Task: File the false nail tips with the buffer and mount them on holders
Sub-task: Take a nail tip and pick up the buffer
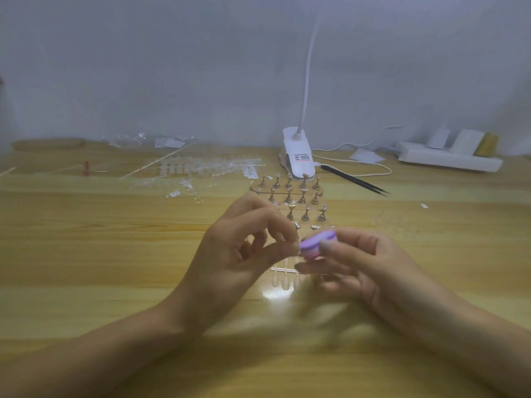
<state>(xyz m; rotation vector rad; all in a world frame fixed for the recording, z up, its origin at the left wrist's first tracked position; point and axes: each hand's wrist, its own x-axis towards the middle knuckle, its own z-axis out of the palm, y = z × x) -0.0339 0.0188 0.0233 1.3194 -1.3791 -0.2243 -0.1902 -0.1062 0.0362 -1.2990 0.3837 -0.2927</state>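
My right hand [365,268] grips a small purple and pink buffer block [314,243] between thumb and fingers. My left hand [244,248] pinches a small clear nail tip [295,245] against the buffer's left end; the tip is mostly hidden by my fingertips. Below my hands a strip of clear nail tips [284,278] lies on the wooden table [115,254]. Behind my hands stand several gold nail holders [296,196] in rows on a clear base.
A white clip lamp [298,156] with its cable stands behind the holders. Black tweezers [356,179] lie to its right. Loose nail tip strips and clear packaging [189,170] spread at the back left. A white power strip [448,159] sits at the back right.
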